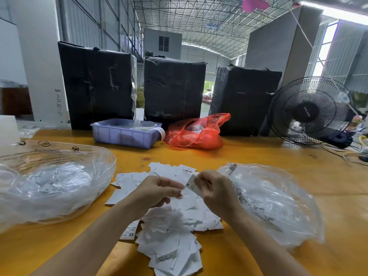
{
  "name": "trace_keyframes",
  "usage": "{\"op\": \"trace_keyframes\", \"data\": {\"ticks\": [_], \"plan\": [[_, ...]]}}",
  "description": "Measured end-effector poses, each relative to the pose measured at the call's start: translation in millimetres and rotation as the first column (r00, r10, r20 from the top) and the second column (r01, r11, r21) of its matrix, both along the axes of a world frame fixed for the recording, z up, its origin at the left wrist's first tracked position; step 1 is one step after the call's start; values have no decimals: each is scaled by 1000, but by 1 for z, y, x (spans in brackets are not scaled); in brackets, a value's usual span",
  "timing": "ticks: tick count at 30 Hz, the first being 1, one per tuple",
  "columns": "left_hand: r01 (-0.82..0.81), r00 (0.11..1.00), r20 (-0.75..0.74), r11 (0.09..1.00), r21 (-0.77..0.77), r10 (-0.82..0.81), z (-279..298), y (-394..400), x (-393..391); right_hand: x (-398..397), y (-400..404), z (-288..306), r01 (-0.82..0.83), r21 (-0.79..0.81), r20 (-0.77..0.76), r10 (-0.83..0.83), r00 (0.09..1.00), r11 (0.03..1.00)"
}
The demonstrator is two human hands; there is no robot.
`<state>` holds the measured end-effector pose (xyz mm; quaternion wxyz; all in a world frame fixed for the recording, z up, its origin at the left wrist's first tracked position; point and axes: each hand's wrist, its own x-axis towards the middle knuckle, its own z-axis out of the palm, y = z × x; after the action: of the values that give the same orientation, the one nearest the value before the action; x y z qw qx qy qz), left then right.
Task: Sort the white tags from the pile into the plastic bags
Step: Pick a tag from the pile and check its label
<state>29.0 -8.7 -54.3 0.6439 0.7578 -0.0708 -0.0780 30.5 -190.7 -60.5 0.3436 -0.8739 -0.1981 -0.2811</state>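
Two bare hands meet above a loose pile point(171, 226) of small white paper tags, some printed "XS", on a glossy yellow wooden surface point(258, 156). The right hand point(216, 191) pinches a rectangular tag point(191, 184) marked "M" between thumb and fingers; the left hand point(159, 191) curls its fingers at the tag's edge. Crinkled clear plastic bags lie left point(51, 184) and right point(274, 204), holding tags.

Both my forearms extended forward; left hand point(159, 193) fingers curled, pinching; right hand point(216, 189) pinching, fingertips nearly meeting
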Motion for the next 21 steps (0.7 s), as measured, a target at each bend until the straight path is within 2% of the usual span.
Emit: {"op": "trace_keyframes", "data": {"ticks": [6,12,21], "plan": [[-50,998,29,997,-56,51,-2,-3,2,-1,3,-1,-27,21,-50,28,998,999],[-24,999,38,998,-54,26,-2,-2,2,-1,2,0,6,64,-37,-3,999,998],[-21,999,42,997,-74,24,-3,-1,4,0,3,-1,-5,43,-108,9,994,999]]}}
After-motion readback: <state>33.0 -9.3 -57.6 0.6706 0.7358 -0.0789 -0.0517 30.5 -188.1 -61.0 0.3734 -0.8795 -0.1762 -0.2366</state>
